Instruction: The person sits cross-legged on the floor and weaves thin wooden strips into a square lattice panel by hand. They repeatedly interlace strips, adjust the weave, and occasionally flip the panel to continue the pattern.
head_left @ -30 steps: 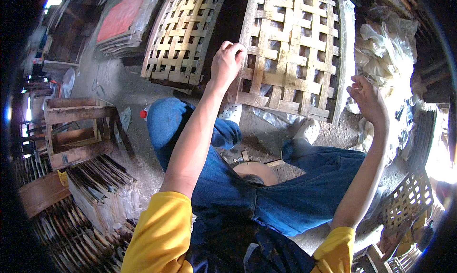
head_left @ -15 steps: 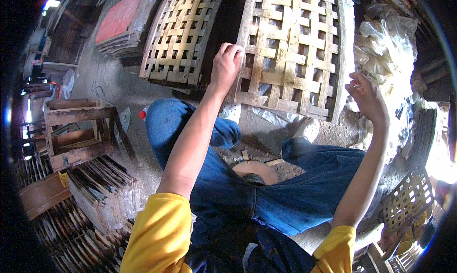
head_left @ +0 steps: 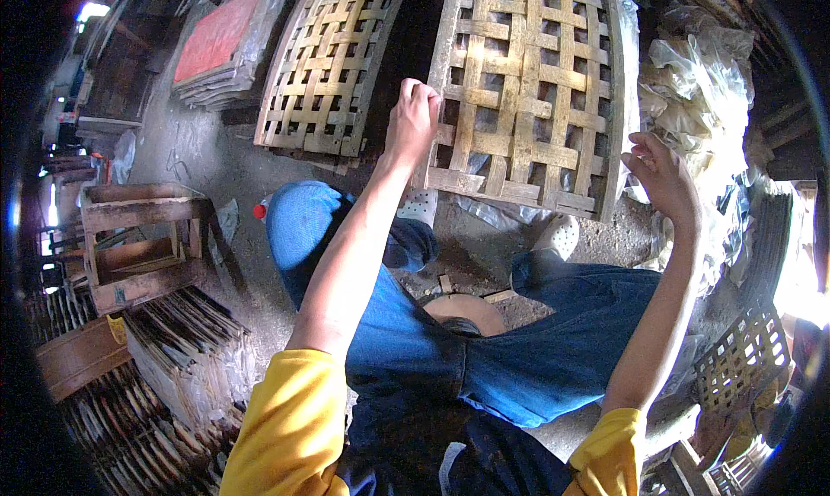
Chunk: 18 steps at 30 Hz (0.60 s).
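A framed panel of woven bamboo strips tilts in front of me, with open square gaps in its lattice. My left hand is closed at its left wooden rail, with the fingertips curled against the edge. At the opposite rail, my right hand has bent fingers with thumb and fingertips meeting the panel's edge. Part of each hand's grip is hidden behind its own fingers. Left of this panel leans a second, similar woven panel.
Crumpled clear plastic sheeting lies at the right. On the left are a wooden crate frame, a stack of thin sheets and a red-topped stack. A round wooden seat shows between my legs.
The near panel has shifted slightly to the left at its right rail, and my right hand has moved a little left with it. My left hand has barely moved.
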Available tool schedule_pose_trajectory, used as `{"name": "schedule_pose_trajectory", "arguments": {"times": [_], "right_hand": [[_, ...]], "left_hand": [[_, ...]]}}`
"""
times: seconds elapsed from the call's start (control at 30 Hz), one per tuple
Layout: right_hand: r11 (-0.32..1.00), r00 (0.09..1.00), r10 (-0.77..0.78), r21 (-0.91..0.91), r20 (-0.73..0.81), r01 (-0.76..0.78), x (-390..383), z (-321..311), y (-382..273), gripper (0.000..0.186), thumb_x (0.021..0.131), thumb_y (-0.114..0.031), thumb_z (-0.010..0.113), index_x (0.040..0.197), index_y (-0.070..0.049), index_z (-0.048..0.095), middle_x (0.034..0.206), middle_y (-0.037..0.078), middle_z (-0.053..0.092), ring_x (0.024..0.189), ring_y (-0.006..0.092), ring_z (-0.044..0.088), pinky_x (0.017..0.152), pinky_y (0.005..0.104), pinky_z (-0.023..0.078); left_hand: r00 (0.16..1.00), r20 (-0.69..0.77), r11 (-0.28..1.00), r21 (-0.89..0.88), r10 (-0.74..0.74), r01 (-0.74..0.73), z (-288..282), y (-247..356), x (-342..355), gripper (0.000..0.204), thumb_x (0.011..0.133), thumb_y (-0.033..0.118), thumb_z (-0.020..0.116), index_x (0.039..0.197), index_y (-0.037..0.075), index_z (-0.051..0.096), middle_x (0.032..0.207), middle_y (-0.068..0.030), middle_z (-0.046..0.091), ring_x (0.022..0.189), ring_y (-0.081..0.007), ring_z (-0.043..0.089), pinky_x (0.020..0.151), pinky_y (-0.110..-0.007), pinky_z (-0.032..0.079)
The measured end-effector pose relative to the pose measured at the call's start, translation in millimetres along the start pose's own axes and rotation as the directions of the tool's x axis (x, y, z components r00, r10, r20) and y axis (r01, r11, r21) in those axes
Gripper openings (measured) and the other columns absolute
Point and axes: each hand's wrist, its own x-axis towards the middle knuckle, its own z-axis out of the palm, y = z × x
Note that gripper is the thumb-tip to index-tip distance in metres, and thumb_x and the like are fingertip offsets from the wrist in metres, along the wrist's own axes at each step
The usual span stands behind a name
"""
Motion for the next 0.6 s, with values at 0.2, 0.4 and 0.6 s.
{"name": "schedule_pose_trajectory", "arguments": {"times": [0.2,0.4,0.6], "right_hand": [[0.993,0.994,-0.109,-0.046,-0.026,0.108,3.6,-1.4,20.3,0.043,0.095,-0.031,0.068,0.13,-0.007,0.061,0.121,0.019,0.068,0.102,0.033,0.07,0.086,0.0434,0.057],[0.996,0.996,-0.076,-0.05,-0.039,0.074,2.3,-1.9,14.1,0.043,0.095,-0.031,0.068,0.13,-0.008,0.061,0.121,0.019,0.069,0.108,0.0344,0.069,0.09,0.0445,0.056],[0.995,0.996,-0.079,-0.067,-0.028,0.077,6.3,0.1,11.8,0.043,0.095,-0.031,0.068,0.13,-0.008,0.061,0.12,0.018,0.069,0.106,0.0335,0.07,0.089,0.044,0.056]], "left_hand": [[0.827,-0.299,0.876,-0.082,-0.477,0.476,-6.8,-34.7,15.3,0.018,0.09,0.01,0.069,0.101,0.005,0.055,0.085,-0.0127,0.062,0.081,-0.0292,0.065,0.072,-0.043,0.053],[0.805,-0.308,0.834,0.058,-0.507,0.548,-18.6,-25.1,18.5,0.028,0.087,0.023,0.077,0.102,0.006,0.061,0.089,-0.0109,0.066,0.082,-0.0274,0.064,0.075,-0.042,0.052],[0.998,-0.049,0.999,-0.006,0.037,-0.037,6.6,37.4,32.8,0.021,0.083,0.022,0.079,0.099,0.013,0.069,0.094,-0.0081,0.063,0.091,-0.0287,0.063,0.077,-0.042,0.051]]}}
